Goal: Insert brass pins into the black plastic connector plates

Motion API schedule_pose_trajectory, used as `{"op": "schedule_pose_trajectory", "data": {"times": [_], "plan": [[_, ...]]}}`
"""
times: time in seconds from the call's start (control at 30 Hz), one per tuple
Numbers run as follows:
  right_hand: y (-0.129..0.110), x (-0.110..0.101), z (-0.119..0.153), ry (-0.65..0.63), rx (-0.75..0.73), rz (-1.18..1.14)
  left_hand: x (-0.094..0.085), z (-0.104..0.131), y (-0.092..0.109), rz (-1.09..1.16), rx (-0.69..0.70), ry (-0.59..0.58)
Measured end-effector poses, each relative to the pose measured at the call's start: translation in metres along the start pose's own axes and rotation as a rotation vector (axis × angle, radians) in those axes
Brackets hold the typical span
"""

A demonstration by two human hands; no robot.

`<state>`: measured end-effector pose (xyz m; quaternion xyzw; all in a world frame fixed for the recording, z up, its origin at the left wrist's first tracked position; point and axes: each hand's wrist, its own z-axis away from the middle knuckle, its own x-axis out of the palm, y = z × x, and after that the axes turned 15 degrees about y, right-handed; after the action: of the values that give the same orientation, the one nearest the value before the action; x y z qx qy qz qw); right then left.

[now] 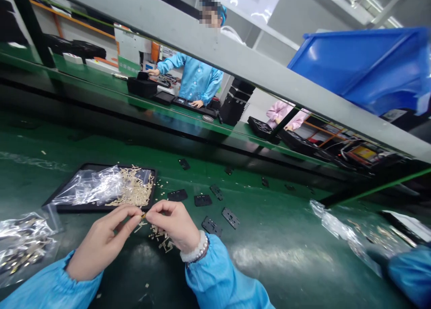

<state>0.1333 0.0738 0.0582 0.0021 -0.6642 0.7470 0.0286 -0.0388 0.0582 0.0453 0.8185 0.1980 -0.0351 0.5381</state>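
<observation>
My left hand (107, 241) and my right hand (175, 224) meet fingertip to fingertip, both pinched closed. A small gold-coloured piece (144, 215) shows between them; the fingers cover most of it, so its kind is unclear. Just behind them lies a black tray (81, 207) with a heap of small beige strips (136, 185) and a clear plastic bag (97, 185). More loose strips (164, 242) are scattered under my right hand. Flat black plates (211, 226) with holes lie to its right.
A clear bag of shiny metal parts (25, 244) lies at the left. Another plastic bag (343, 230) and a blue sleeve (411, 273) are at the right. A blue bin (363, 67) hangs above the grey rail (245, 62). Co-workers in blue (198, 80) and pink (281, 111) work beyond.
</observation>
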Motion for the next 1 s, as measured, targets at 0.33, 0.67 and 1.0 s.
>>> {"op": "schedule_pose_trajectory", "data": {"times": [0.33,0.67,1.0], "plan": [[0.001,-0.014,0.008,0.192,-0.123,-0.038,0.029,0.015,-0.005,0.150,-0.341,0.015],[0.009,-0.121,0.059,0.577,-0.120,-0.146,0.054,0.014,-0.009,-0.348,0.384,-0.007],[0.046,-0.129,0.100,0.564,-0.016,-0.151,0.111,0.084,-0.007,-0.411,0.849,-0.328]]}}
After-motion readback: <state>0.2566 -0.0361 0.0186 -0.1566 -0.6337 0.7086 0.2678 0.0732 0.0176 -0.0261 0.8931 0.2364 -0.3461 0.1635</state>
